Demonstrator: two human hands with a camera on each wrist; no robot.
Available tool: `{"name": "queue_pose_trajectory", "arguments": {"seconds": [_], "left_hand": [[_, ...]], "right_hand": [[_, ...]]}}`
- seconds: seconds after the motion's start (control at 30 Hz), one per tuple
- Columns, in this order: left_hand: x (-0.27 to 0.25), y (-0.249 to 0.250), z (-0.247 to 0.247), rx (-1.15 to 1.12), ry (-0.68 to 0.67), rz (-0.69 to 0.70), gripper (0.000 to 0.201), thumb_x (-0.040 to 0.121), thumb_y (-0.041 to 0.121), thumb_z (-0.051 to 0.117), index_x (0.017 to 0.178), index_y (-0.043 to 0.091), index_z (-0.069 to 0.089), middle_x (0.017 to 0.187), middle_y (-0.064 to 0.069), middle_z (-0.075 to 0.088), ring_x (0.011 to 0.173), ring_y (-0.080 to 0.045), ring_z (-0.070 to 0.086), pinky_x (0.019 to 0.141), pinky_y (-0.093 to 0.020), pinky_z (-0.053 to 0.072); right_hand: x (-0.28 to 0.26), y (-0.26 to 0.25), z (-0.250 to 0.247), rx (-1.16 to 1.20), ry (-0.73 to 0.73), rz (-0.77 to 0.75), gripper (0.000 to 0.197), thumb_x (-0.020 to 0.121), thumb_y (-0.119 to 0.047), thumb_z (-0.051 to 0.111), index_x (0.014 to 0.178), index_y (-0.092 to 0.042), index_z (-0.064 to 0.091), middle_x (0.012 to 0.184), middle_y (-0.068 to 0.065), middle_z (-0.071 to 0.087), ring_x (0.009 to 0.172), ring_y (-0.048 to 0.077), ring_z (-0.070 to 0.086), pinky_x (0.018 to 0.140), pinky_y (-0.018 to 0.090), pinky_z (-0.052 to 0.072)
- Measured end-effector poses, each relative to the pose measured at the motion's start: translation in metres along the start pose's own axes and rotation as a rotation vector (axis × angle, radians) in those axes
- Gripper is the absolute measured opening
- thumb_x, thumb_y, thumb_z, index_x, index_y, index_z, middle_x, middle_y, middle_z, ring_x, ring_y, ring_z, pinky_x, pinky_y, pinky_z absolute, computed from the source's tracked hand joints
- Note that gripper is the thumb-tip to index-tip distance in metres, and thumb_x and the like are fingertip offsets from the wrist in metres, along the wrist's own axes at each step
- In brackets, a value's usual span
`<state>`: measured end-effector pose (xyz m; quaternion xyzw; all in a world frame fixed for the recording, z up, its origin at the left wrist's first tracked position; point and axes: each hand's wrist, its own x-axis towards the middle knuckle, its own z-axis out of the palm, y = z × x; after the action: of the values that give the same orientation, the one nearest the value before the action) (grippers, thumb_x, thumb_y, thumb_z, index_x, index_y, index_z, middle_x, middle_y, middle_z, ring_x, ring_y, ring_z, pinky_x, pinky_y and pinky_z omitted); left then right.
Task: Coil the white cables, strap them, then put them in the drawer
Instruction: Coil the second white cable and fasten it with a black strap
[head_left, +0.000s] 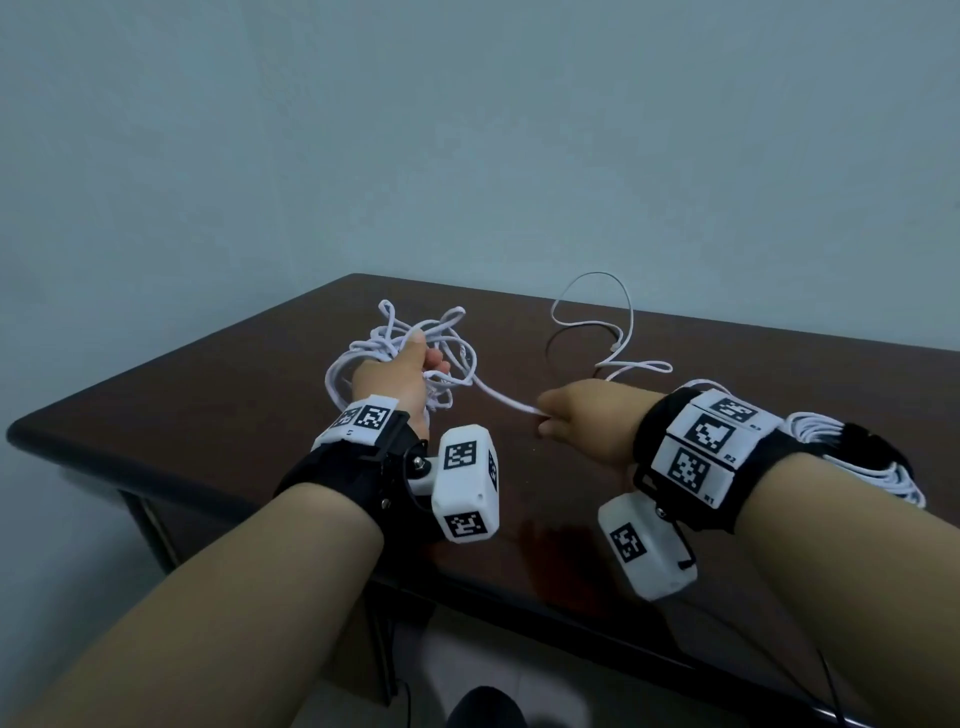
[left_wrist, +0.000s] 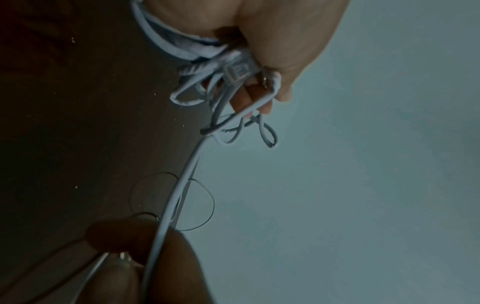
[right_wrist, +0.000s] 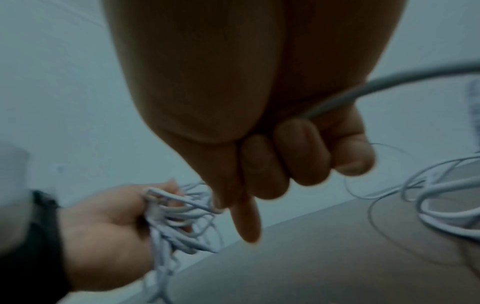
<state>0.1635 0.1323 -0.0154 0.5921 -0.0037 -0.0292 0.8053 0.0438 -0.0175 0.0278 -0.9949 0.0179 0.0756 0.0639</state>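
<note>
My left hand (head_left: 410, 374) grips a tangled bundle of white cable loops (head_left: 379, 343) above the left part of the brown table (head_left: 208, 415). From it a single strand (head_left: 498, 397) runs right to my right hand (head_left: 566, 421), whose curled fingers hold it. Past that hand the cable's loose tail (head_left: 618, 332) curls over the table's far side. In the left wrist view a plug sits in the bundle (left_wrist: 197, 49) under my left hand (left_wrist: 272, 51). In the right wrist view my right hand (right_wrist: 285, 154) closes round the cable (right_wrist: 363, 92).
Another white cable coil (head_left: 852, 457), bound by a black strap, lies on the table behind my right wrist. A plain wall stands behind the table. The table's front edge runs under my forearms, and floor shows below.
</note>
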Motion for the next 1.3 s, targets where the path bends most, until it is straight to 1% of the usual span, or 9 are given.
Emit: {"name": "queue_pose_trajectory", "arguments": {"seconds": [0.3,0.4,0.53,0.63,0.73,0.83,0.97,1.13,1.3], "left_hand": [[-0.026,-0.007,0.011,0.309,-0.330,0.209,0.016,0.091,0.024,0.060,0.079,0.016,0.069,0.066,0.004,0.073,0.067,-0.013,0.070,0.067,-0.032,0.057],[-0.029,-0.008,0.011,0.420,-0.408,0.214,0.035,0.088,0.044,0.060,0.094,0.011,0.070,0.083,-0.018,0.073,0.079,-0.034,0.070,0.073,-0.045,0.057],[-0.030,-0.013,0.010,0.200,-0.578,0.128,0.074,0.056,0.074,0.070,0.096,0.012,0.071,0.091,-0.030,0.068,0.090,-0.049,0.065,0.088,-0.061,0.049],[-0.029,-0.010,0.007,0.241,-0.707,0.127,0.058,0.045,0.052,0.087,0.080,0.008,0.071,0.062,-0.011,0.065,0.057,-0.023,0.063,0.074,-0.036,0.051],[-0.033,-0.007,0.007,0.324,-0.708,0.129,0.018,0.063,0.021,0.076,0.068,0.007,0.065,0.052,-0.008,0.057,0.047,-0.020,0.053,0.062,-0.031,0.046],[-0.033,-0.008,0.004,0.242,-0.633,0.074,0.034,0.086,0.004,0.060,0.052,0.007,0.055,0.038,0.000,0.045,0.038,-0.016,0.046,0.060,-0.030,0.040],[-0.033,-0.004,0.002,0.020,-0.641,-0.059,0.045,0.093,0.002,0.046,0.052,0.012,0.062,0.034,0.003,0.038,0.033,-0.013,0.041,0.066,-0.033,0.043],[-0.041,0.000,0.006,-0.201,-0.694,-0.171,0.020,0.078,0.008,0.059,0.058,0.008,0.053,0.033,0.002,0.038,0.031,-0.013,0.042,0.066,-0.032,0.039],[-0.043,0.005,0.010,-0.323,-0.780,-0.216,0.021,0.071,0.014,0.055,0.050,0.011,0.056,0.033,0.003,0.041,0.032,-0.012,0.045,0.041,-0.016,0.040]], "right_hand": [[0.004,-0.027,-0.012,-0.134,0.087,-0.198,0.023,0.097,-0.027,0.043,0.103,-0.012,0.060,0.094,0.003,0.057,0.089,0.018,0.050,0.075,0.024,0.032],[0.004,-0.023,-0.016,-0.006,0.202,-0.195,0.025,0.095,-0.029,0.047,0.108,-0.015,0.063,0.089,0.000,0.059,0.087,0.020,0.054,0.075,0.024,0.035],[0.004,-0.017,-0.016,0.077,0.387,-0.171,0.026,0.087,-0.040,0.058,0.090,-0.016,0.067,0.084,0.001,0.067,0.082,0.019,0.059,0.075,0.029,0.046],[0.005,-0.010,-0.018,0.067,0.571,-0.058,0.033,0.074,-0.045,0.070,0.068,-0.017,0.052,0.067,-0.001,0.055,0.069,0.019,0.052,0.063,0.028,0.040],[0.005,0.003,-0.021,0.210,0.563,-0.015,0.043,0.066,-0.041,0.078,0.057,-0.019,0.042,0.055,-0.005,0.046,0.053,0.012,0.042,0.054,0.026,0.035],[0.004,0.024,-0.023,0.514,0.482,-0.068,0.031,0.070,-0.025,0.079,0.059,-0.020,0.051,0.047,-0.010,0.047,0.043,0.002,0.038,0.049,0.014,0.035],[0.006,0.047,-0.021,0.743,0.503,-0.113,0.020,0.083,-0.009,0.066,0.069,-0.023,0.061,0.051,-0.012,0.059,0.051,0.000,0.052,0.063,0.019,0.045],[0.013,0.045,-0.010,0.623,0.545,0.000,0.030,0.091,-0.034,0.054,0.064,-0.022,0.060,0.063,-0.004,0.064,0.056,0.003,0.055,0.063,0.015,0.043],[0.019,0.032,-0.003,0.573,0.476,0.110,0.055,0.097,-0.045,0.033,0.054,-0.014,0.047,0.053,-0.004,0.051,0.053,0.011,0.047,0.059,0.025,0.034]]}}
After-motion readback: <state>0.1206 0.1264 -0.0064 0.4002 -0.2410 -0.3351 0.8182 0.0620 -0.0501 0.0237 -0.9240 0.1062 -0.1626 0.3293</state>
